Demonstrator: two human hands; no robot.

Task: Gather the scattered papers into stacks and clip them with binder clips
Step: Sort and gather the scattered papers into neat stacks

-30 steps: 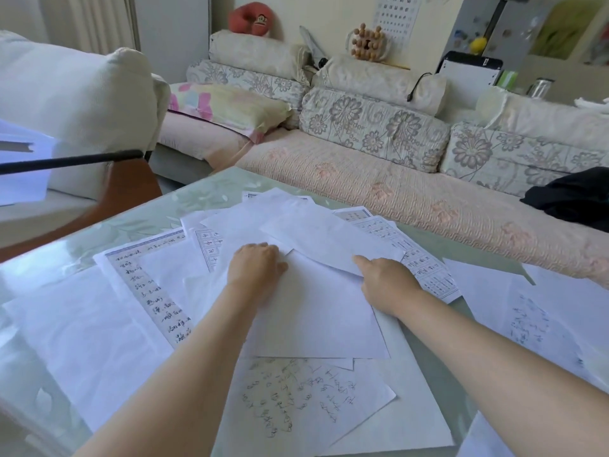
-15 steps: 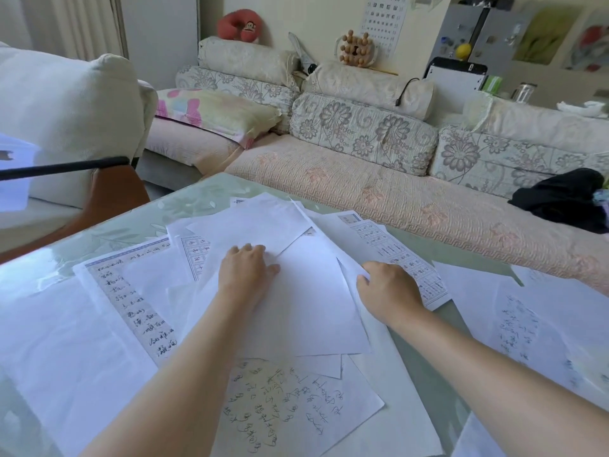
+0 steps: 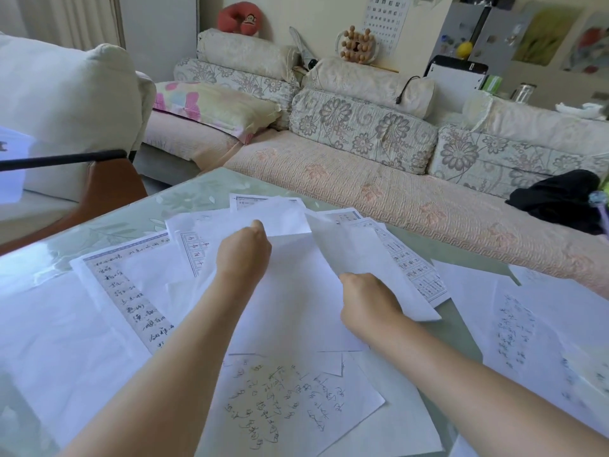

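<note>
Left hand (image 3: 244,255) grips 1 blank sheet (image 3: 296,301); right hand (image 3: 369,303) pinches 1 lifted sheet (image 3: 357,255)

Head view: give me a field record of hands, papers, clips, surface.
left hand: fingers curled at far edge of central blank sheet, apparently gripping
right hand: pinches lifted sheet, raised off the pile
papers: scattered, overlapping, unstacked; handwritten sheet nearest
binder clips: none visible
surface: glass-topped table
background: floral sofa
</note>
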